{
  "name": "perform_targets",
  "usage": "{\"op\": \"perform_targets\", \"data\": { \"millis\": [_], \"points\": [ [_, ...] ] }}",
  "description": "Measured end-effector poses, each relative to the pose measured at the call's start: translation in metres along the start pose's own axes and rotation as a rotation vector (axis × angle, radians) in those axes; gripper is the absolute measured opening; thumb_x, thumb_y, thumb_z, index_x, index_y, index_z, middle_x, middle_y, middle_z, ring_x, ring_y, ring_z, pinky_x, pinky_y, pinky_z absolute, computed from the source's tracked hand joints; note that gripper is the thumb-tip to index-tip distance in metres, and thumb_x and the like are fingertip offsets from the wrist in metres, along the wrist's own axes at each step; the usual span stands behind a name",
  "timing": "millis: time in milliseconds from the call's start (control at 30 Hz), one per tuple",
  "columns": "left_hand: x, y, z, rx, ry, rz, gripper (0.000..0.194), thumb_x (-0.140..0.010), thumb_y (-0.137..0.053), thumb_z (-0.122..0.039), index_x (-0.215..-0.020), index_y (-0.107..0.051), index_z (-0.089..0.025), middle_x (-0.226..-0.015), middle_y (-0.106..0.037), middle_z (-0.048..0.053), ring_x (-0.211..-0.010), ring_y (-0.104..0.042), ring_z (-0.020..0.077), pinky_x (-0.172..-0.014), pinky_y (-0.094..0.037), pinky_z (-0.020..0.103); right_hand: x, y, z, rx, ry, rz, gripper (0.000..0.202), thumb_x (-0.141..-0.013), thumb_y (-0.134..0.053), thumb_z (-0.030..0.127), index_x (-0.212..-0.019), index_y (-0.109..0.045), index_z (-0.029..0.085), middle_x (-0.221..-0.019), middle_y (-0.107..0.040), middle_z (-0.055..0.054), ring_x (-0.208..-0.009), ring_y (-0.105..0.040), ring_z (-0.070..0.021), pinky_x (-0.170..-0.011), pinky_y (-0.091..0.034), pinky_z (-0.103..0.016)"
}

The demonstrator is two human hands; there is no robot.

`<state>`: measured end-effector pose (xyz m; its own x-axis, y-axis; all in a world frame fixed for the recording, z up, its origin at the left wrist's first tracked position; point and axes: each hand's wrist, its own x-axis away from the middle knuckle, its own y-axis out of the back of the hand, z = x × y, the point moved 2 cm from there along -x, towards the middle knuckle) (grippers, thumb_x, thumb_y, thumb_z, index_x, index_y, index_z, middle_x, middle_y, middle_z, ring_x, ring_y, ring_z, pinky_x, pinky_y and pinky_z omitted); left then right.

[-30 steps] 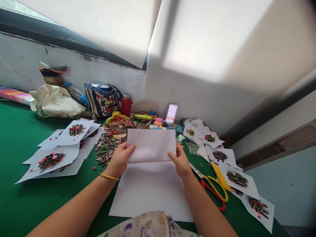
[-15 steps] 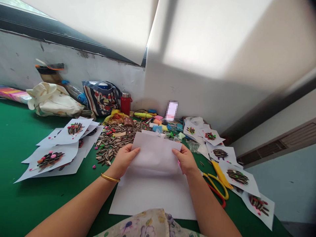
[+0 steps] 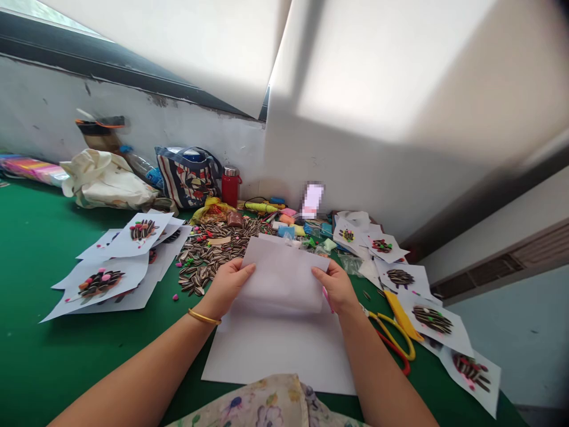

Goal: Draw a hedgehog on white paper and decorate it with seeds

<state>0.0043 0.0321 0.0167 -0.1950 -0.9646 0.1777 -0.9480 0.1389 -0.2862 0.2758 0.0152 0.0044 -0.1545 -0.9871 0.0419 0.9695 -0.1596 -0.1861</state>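
Observation:
A blank white sheet [image 3: 284, 276] is held up between both hands, tilted above a larger white sheet [image 3: 280, 356] that lies on the green table. At its left edge, my left hand [image 3: 227, 287] pinches it with the thumb on top; a gold bangle circles that wrist. The right edge is gripped the same way by my right hand [image 3: 338, 287], its other fingers behind the paper. Just beyond the held sheet spreads a pile of striped sunflower seeds [image 3: 208, 255]. Something pink shows beside my right hand, mostly hidden.
Papers with seed pictures lie at left [image 3: 102, 281] and right [image 3: 433, 320]. Scissors with yellow and red handles [image 3: 393, 338] lie beside my right forearm. Behind are a cream bag [image 3: 109, 181], a patterned bag [image 3: 189, 178], a red bottle [image 3: 230, 187], coloured clay packets [image 3: 287, 230] and a phone [image 3: 312, 200].
The whole view has shifted slightly, so the table things appear a little farther right. Both hands keep their hold on the sheet, with almost no movement.

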Motion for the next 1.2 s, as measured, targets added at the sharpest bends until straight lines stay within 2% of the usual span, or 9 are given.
{"op": "perform_targets", "data": {
  "millis": [133,333,400,533,700,833,967,1067,1200],
  "points": [
    [0.000,0.000,0.000,0.003,0.004,0.008,0.043,-0.064,-0.081,-0.046,-0.091,-0.070,-0.014,-0.079,-0.073,0.006,-0.066,-0.065,0.0191,-0.059,-0.049,0.027,0.000,-0.001,0.001,0.011,0.000,0.016,0.041,-0.064,-0.083,0.038,-0.098,-0.068,0.020,-0.087,-0.073,-0.003,-0.076,-0.066,-0.0211,-0.071,-0.053,-0.034],
    [0.002,-0.002,0.000,-0.015,0.000,0.023,0.043,-0.063,-0.081,-0.047,-0.090,-0.071,-0.014,-0.078,-0.073,0.006,-0.064,-0.064,0.0181,-0.058,-0.048,0.026,0.003,0.001,0.016,0.108,0.086,0.072,0.069,-0.066,-0.080,0.033,-0.130,-0.053,0.029,-0.116,-0.065,-0.005,-0.094,-0.065,-0.0220,-0.078,-0.054,-0.034],
    [0.003,-0.004,0.000,-0.034,-0.008,0.030,0.043,-0.062,-0.082,-0.047,-0.088,-0.072,-0.014,-0.079,-0.073,0.006,-0.064,-0.064,0.0179,-0.059,-0.047,0.026,0.006,0.004,0.027,0.270,0.165,0.079,0.066,-0.067,-0.078,0.033,-0.129,-0.056,0.029,-0.122,-0.062,-0.006,-0.097,-0.063,-0.0227,-0.080,-0.053,-0.035],
    [0.008,-0.007,0.000,-0.064,-0.033,0.051,0.047,-0.060,-0.082,-0.050,-0.088,-0.073,-0.014,-0.079,-0.073,0.006,-0.064,-0.064,0.0193,-0.059,-0.047,0.027,0.019,0.008,0.055,0.708,0.334,0.061,0.042,-0.070,-0.074,0.034,-0.112,-0.071,0.027,-0.119,-0.064,-0.007,-0.104,-0.060,-0.0258,-0.085,-0.050,-0.037],
    [0.018,-0.016,-0.004,-0.117,-0.040,0.076,0.047,-0.060,-0.081,-0.051,-0.088,-0.074,-0.013,-0.080,-0.074,0.007,-0.065,-0.063,0.0197,-0.060,-0.046,0.027,0.037,0.002,0.086,0.934,0.391,0.173,0.045,-0.067,-0.078,0.036,-0.112,-0.073,0.031,-0.117,-0.069,-0.005,-0.114,-0.058,-0.0306,-0.098,-0.041,-0.043],
    [0.030,-0.026,-0.014,-0.216,-0.101,0.116,0.043,-0.065,-0.078,-0.050,-0.088,-0.075,-0.015,-0.083,-0.074,0.007,-0.068,-0.064,0.0208,-0.061,-0.046,0.027,0.044,-0.011,0.106,0.985,0.383,0.241,0.029,-0.078,-0.069,0.039,-0.105,-0.075,0.032,-0.101,-0.075,-0.002,-0.090,-0.065,-0.0253,-0.077,-0.047,-0.035],
    [0.044,-0.031,-0.023,-0.273,-0.154,0.137,0.042,-0.066,-0.077,-0.049,-0.090,-0.076,-0.015,-0.086,-0.074,0.008,-0.073,-0.065,0.0235,-0.063,-0.047,0.029,0.050,-0.021,0.112,0.953,0.383,0.297,0.014,-0.079,-0.064,0.032,-0.082,-0.077,0.029,-0.076,-0.073,0.002,-0.067,-0.062,-0.0183,-0.058,-0.042,-0.027],
    [0.055,-0.032,-0.026,-0.271,-0.170,0.111,0.043,-0.064,-0.078,-0.050,-0.088,-0.076,-0.015,-0.086,-0.074,0.008,-0.071,-0.065,0.0233,-0.062,-0.047,0.029,0.056,-0.023,0.109,0.921,0.353,0.293,0.012,-0.076,-0.064,0.029,-0.074,-0.075,0.026,-0.068,-0.070,0.002,-0.060,-0.059,-0.0155,-0.051,-0.038,-0.024],
    [0.061,-0.028,-0.031,-0.208,-0.149,0.080,0.044,-0.061,-0.081,-0.051,-0.086,-0.075,-0.015,-0.081,-0.073,0.007,-0.067,-0.064,0.0210,-0.060,-0.046,0.028,0.059,-0.024,0.102,0.866,0.294,0.282,0.013,-0.075,-0.063,0.031,-0.073,-0.074,0.023,-0.066,-0.069,0.002,-0.058,-0.057,-0.0149,-0.048,-0.035,-0.024]
  ]
}}
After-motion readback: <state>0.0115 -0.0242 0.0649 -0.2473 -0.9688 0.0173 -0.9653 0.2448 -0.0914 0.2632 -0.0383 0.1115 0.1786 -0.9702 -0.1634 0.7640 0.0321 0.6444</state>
